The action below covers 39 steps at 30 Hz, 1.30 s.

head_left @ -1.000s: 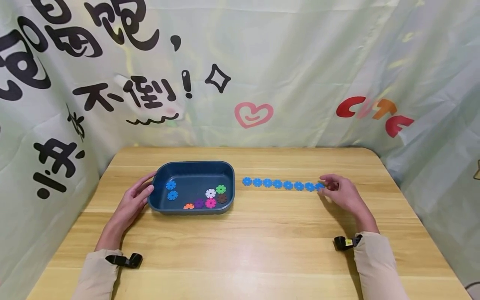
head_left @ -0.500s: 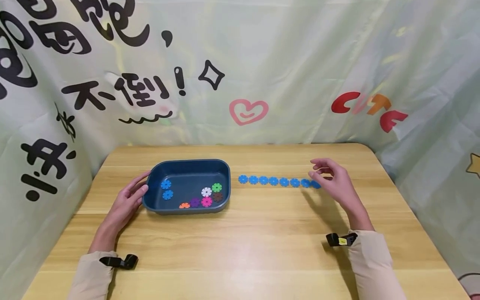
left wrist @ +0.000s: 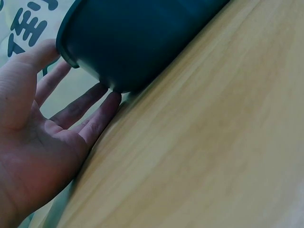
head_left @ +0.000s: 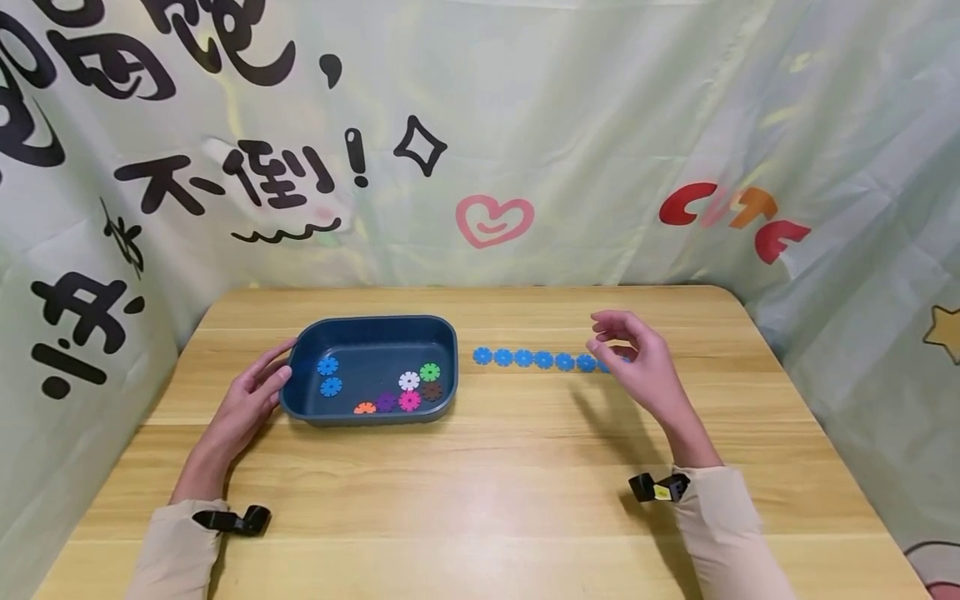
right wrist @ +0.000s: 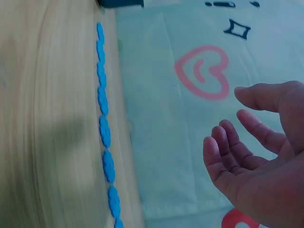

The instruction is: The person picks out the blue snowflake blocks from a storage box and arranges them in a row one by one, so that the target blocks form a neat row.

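Note:
A row of joined blue snowflake discs (head_left: 523,358) lies across the right side of the table. Above its right end hovers my right hand (head_left: 641,362), covering the last discs in the head view. In the right wrist view this hand (right wrist: 261,156) has loosely bent fingers, thumb apart, with nothing between them. My left hand (head_left: 243,408) touches the left end of a dark blue tray (head_left: 367,422). The left wrist view shows fairly straight fingers (left wrist: 78,107) with tips against the tray's outer wall (left wrist: 128,52).
Two blue discs (head_left: 329,377) lie in the tray's left part. Several discs in other colours, including a green disc (head_left: 430,372) and a pink disc (head_left: 409,401), gather at its right. A printed curtain (head_left: 570,150) hangs behind the wooden table (head_left: 480,500).
My right hand has let go of the row's right end, risen, and moved left over it. My left hand stays at the tray. The head view has shifted slightly.

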### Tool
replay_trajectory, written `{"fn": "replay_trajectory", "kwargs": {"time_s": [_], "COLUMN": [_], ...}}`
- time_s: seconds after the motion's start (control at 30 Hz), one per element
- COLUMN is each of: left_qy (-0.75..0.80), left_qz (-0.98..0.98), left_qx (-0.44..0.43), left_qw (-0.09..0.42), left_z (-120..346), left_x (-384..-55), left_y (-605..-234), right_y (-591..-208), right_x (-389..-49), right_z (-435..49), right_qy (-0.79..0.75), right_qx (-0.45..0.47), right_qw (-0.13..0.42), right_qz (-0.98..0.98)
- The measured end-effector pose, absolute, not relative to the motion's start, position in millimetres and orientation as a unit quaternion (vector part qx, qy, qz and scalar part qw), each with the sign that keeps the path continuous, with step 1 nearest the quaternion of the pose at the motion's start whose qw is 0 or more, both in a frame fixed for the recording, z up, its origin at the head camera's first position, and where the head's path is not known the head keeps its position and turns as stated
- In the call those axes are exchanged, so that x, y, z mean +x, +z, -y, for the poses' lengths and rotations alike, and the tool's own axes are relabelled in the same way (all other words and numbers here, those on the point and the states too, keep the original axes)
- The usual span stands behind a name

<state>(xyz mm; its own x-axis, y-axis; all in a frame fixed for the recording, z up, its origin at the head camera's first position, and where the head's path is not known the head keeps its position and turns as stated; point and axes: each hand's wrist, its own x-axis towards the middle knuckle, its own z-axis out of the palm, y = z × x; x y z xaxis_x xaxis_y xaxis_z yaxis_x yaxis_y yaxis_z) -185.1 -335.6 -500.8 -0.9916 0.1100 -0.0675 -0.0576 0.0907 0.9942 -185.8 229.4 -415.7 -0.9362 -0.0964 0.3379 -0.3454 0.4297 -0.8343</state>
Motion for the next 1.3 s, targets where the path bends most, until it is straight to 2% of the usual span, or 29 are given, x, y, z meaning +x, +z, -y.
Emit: {"fn": "replay_trajectory", "kwargs": {"time_s": [0.47,0.8,1.1,1.3], "left_qy": [0.681,0.663,0.684,0.687], "left_qz": [-0.729,-0.746,-0.726,-0.724], "left_qx": [0.041,0.024,0.036,0.038], "left_qw": [0.052,0.061,0.057,0.059], "left_z": [337.5,336.6,336.7,337.8], "left_x": [-186.4,-185.0,-185.7,-184.5], "left_y": [-503.6,-505.2,-503.1,-504.4], "right_y": [-419.7,-419.4,-416.3,-419.0], "right_x": [-179.8,-177.0,-183.6,-187.6], "right_z": [-177.0,-127.8,-89.6,-65.6], "right_qy": [0.541,0.546,0.55,0.554], "right_qx": [0.181,0.218,0.249,0.275], "right_qw": [0.081,0.052,0.049,0.029], "right_qz": [0.817,0.807,0.796,0.785]}}
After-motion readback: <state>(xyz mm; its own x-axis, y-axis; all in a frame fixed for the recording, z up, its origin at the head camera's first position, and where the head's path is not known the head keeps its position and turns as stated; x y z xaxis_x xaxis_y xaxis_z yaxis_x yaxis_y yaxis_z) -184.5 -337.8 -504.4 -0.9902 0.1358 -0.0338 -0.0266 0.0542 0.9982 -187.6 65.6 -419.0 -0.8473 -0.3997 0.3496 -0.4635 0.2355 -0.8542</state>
